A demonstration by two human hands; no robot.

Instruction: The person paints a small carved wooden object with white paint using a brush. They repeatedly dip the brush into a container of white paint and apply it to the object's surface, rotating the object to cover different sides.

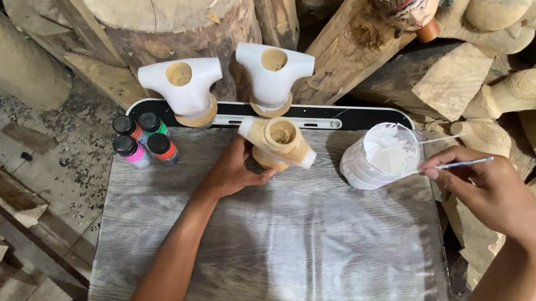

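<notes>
My left hand (234, 170) grips a bare wooden carved piece (278, 141) with a round hole in its top and white paint on both ends, held upright over the grey board (279, 260). My right hand (491, 189) pinches a thin paintbrush (463, 162) whose tip reaches into a cut plastic cup of white paint (381, 158). Two similar carved pieces, painted white, stand behind: one white piece at the left (181, 87), one white piece in the middle (272, 76).
Several small paint bottles (143, 138) with black caps stand at the board's left corner. A black level (359, 120) lies along the far edge. Logs and carved wooden blocks (451, 79) pile up behind and to the right. Wood shavings litter the floor at left.
</notes>
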